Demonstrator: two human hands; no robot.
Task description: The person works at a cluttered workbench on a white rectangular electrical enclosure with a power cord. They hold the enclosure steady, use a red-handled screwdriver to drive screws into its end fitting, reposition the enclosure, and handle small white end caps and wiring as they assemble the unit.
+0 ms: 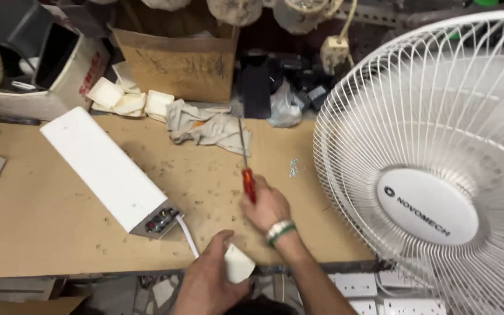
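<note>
At the near edge of the workbench (42, 233), the left hand (208, 280) is curled around a white plug (239, 263), while just right and farther in the right hand (266, 205) grips a red-handled screwdriver (246, 169), its shaft pointing away toward the crumpled rag (205, 125).

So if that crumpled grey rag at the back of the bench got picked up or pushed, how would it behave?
The rag lies in soft folds, so it would probably hang limp when lifted. It looks thin, likely light. Pushed across the chip-strewn bench, it would probably bunch up rather than slide or roll.
</note>
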